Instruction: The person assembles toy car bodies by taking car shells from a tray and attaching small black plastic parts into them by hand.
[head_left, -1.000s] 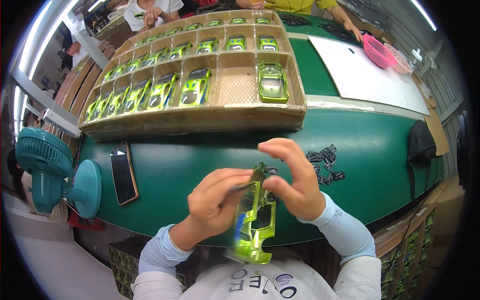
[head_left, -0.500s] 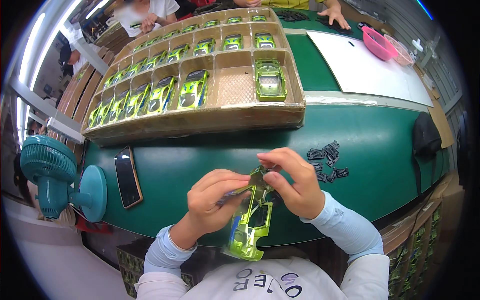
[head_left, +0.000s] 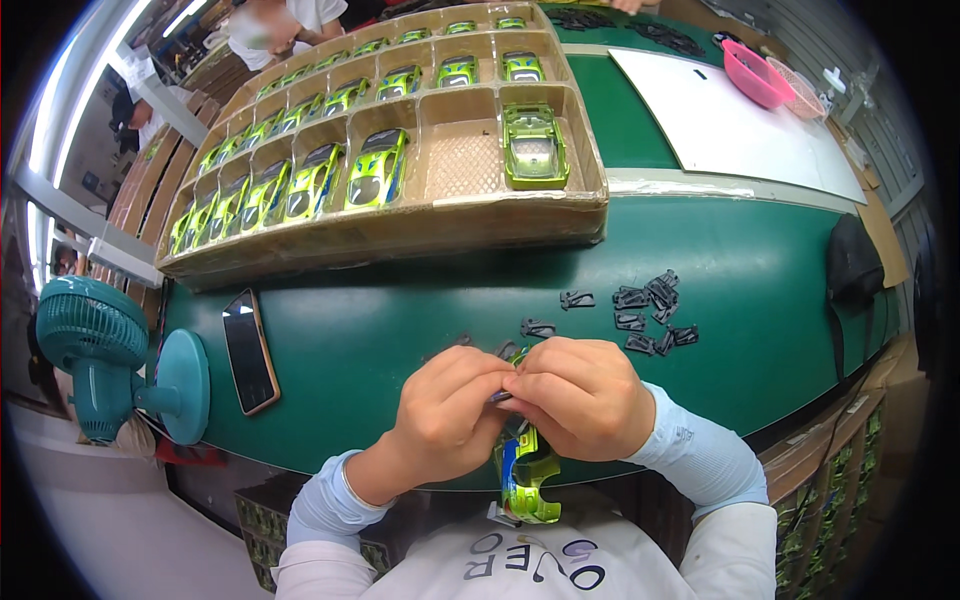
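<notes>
A shiny green toy car body shell with blue stripes hangs below my hands, close to my shirt. My left hand and my right hand meet over its upper end, thumbs and fingertips pinched together on it. A small dark piece shows between the fingertips, too covered to name. Just beyond my fingers lie a few small black plastic parts, partly hidden by the hands. More of the same black parts form a loose pile to the right.
A divided cardboard tray of green toy cars stands across the far side of the green table. A phone and a teal fan are at left. Far right are a white board, a pink basket and a black bag.
My hands have drawn together over the car body shell, which now stands more upright. Black parts behind them have come into view. Another person's hand at the far right has pulled back.
</notes>
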